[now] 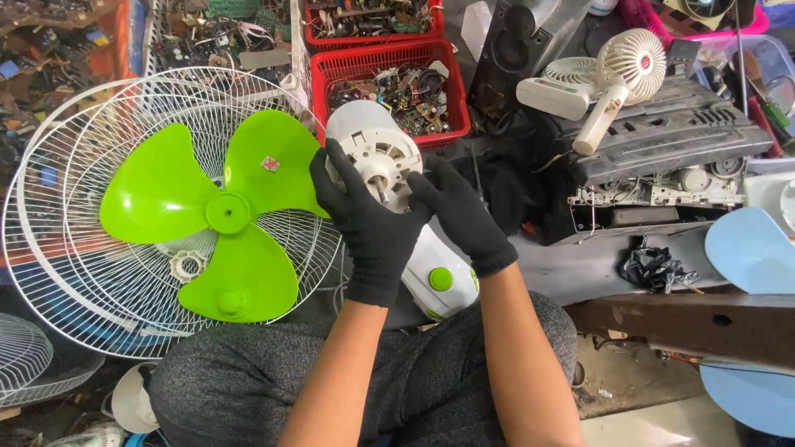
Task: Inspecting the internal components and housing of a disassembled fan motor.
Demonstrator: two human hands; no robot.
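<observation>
Nearest the camera, the person's legs in grey speckled trousers [397,381] fill the lower middle of the view. Both forearms rise from there to a white fan motor housing [377,153], which is held over the lap.

The left hand [364,223], in a black glove, is closed around the left side of the housing, its fingers [327,178] wrapped over the front rim. The right hand [464,211], also gloved in black, grips the right side of the housing, fingertips close to the bare metal shaft [383,192] at the centre of the motor face. The housing is tilted, face toward the camera; its white neck with a green round button [440,279] runs down between the wrists.

Just left of the hands lies a green three-bladed fan blade [219,211] resting on white wire fan guards [99,273], which are stacked on the floor. A white plastic ring nut [187,266] lies on the guard below the blade hub.

Right of the hands, a dark opened electronic chassis [662,145] carries a small white handheld fan [617,74]. A pale blue fan blade [749,248] lies at the right edge.

Farthest back, red plastic baskets [451,83] hold mixed electronic scrap.
</observation>
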